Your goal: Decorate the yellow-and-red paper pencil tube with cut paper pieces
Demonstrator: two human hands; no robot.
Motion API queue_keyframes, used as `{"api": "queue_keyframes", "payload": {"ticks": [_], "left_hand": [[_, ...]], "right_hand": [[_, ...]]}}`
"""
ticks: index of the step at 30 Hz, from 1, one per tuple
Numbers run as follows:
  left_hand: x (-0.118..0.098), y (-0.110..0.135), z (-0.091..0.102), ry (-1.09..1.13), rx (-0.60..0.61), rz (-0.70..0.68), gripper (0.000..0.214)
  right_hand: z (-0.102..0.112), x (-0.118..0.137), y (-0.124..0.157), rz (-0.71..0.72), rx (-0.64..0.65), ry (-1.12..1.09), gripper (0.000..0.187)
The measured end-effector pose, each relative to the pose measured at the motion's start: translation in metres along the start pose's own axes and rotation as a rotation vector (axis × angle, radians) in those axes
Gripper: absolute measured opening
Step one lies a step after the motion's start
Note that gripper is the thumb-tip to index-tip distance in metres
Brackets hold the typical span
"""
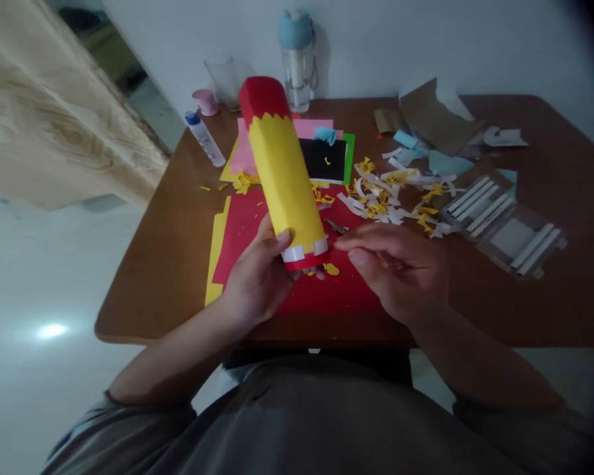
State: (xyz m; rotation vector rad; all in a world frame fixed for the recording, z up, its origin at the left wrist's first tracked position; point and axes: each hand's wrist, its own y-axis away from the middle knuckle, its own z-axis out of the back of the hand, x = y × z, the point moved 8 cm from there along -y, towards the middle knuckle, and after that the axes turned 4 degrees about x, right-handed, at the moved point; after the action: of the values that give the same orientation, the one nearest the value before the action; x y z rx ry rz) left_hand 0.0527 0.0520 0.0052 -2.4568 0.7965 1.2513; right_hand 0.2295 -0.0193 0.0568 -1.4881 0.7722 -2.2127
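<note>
My left hand is wrapped round the lower end of a yellow paper tube, with the thumb pressed on its side. The tube leans up and to the left. It has a red top with a zigzag edge, and near the bottom a white band with a small yellow patch above a red rim. To the right of that end is my right hand, its fingers curled together and fingertips close to the white band. Whatever it pinches is too small to make out. Beneath both hands lies red paper, with a small metal tool on it.
White and yellow paper scraps are heaped right of centre. Open plastic cases of white-barrelled pens lie at the right. A glue bottle, pink cup, glass and water bottle stand at the back. Brown cardboard lies behind.
</note>
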Motion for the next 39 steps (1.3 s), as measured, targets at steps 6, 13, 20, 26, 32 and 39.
{"api": "queue_keyframes", "payload": {"ticks": [6,13,20,26,32,39], "left_hand": [[0.012,0.001,-0.004,0.002,0.069,0.088,0.058],[0.015,0.002,-0.004,-0.005,0.1,0.116,0.052],[0.015,0.003,-0.006,-0.029,0.064,0.125,0.046],[0.013,0.002,-0.005,-0.059,0.068,0.098,0.05],[0.012,0.004,-0.003,-0.094,0.038,0.088,0.048],[0.011,0.003,-0.003,-0.107,0.025,0.096,0.043]], "right_hand": [[-0.005,0.01,-0.002,0.102,0.086,0.132,0.02],[-0.004,0.011,-0.002,0.154,0.133,0.15,0.024],[-0.005,0.01,-0.003,0.133,0.201,0.157,0.019],[-0.007,0.005,-0.003,0.07,0.206,0.163,0.015],[-0.009,0.001,-0.004,-0.002,0.231,0.168,0.012],[-0.007,-0.001,-0.003,-0.004,0.21,0.206,0.013]]}}
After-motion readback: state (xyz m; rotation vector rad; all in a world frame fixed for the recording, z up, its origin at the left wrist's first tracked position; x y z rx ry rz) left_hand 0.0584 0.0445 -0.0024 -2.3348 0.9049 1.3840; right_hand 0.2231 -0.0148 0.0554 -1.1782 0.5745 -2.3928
